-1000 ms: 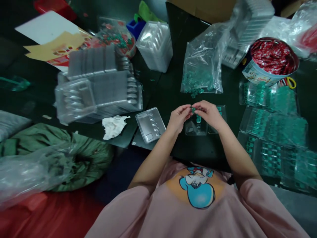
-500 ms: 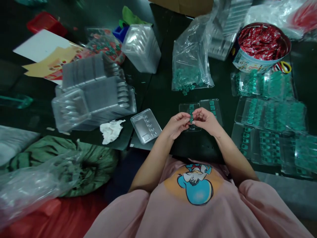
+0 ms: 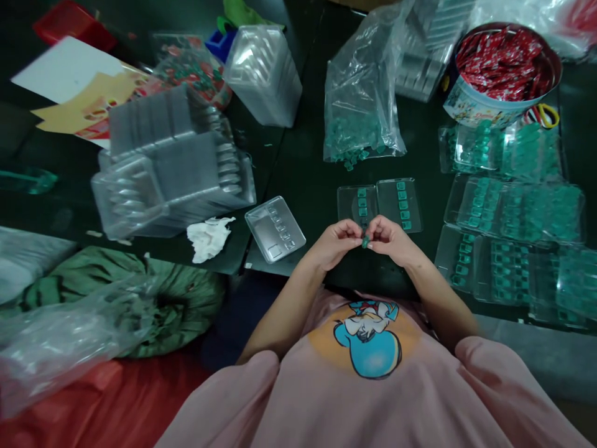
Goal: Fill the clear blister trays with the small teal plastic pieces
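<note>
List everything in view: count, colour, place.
green piece: one, green, between both hands
near trays: two, clear, beyond hands
filled trays: many, clear and green, right
lone tray: one, clear, left
tray stacks: three, clear, left, top centre, top right
bag of green pieces: one, clear, centre
tub: one, light blue, red packets inside, upper right
crumpled white item: one, left
cards: white and yellow, uncounted, upper left
red container: one, upper left
blue container: one, top
green bundle: one, lower left
table: dark, throughout
shirt: one, pink, bottom
left hand: one, centre
right hand: one, centre
</note>
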`<state>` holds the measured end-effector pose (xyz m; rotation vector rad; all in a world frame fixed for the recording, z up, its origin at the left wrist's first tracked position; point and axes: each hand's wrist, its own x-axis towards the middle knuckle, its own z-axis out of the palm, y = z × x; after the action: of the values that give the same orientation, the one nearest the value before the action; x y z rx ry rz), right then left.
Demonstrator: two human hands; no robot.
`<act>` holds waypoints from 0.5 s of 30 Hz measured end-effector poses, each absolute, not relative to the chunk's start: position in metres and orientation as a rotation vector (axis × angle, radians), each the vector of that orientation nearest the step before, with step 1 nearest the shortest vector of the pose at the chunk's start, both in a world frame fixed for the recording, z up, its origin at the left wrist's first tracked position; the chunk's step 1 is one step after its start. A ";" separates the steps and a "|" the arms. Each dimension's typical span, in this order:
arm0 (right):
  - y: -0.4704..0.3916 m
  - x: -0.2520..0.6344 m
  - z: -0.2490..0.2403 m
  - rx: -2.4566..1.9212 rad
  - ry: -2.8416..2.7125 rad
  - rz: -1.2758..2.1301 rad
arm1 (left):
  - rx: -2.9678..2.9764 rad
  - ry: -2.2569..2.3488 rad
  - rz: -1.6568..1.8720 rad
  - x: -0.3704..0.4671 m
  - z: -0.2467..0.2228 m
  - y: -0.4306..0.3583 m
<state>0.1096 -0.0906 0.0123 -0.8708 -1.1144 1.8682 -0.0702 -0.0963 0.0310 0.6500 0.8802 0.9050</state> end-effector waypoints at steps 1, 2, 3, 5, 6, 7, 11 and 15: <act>-0.093 0.110 0.010 -0.870 -1.097 1.876 | 0.641 0.872 0.915 -0.069 0.029 -0.098; -0.095 0.110 0.008 -0.870 -1.080 1.882 | 0.625 0.862 0.927 -0.068 0.028 -0.100; -0.097 0.111 0.006 -0.871 -1.063 1.885 | 0.605 0.852 0.936 -0.067 0.026 -0.102; -0.100 0.112 0.003 -0.874 -1.029 1.897 | 0.555 0.836 0.940 -0.066 0.021 -0.105; -0.101 0.112 0.002 -0.877 -1.011 1.905 | 0.523 0.835 0.935 -0.065 0.019 -0.106; -0.102 0.112 0.001 -0.880 -0.991 1.913 | 0.491 0.837 0.928 -0.065 0.017 -0.107; -0.105 0.112 -0.001 -0.894 -0.886 1.934 | 0.417 0.862 0.943 -0.064 0.011 -0.107; -0.107 0.108 0.001 -0.912 -0.770 1.907 | 0.479 0.944 0.992 -0.061 0.009 -0.107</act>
<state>0.1078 -0.1071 0.0011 -0.9124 -0.7695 1.9073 -0.0608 -0.1071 0.0087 0.4786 0.9444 0.9916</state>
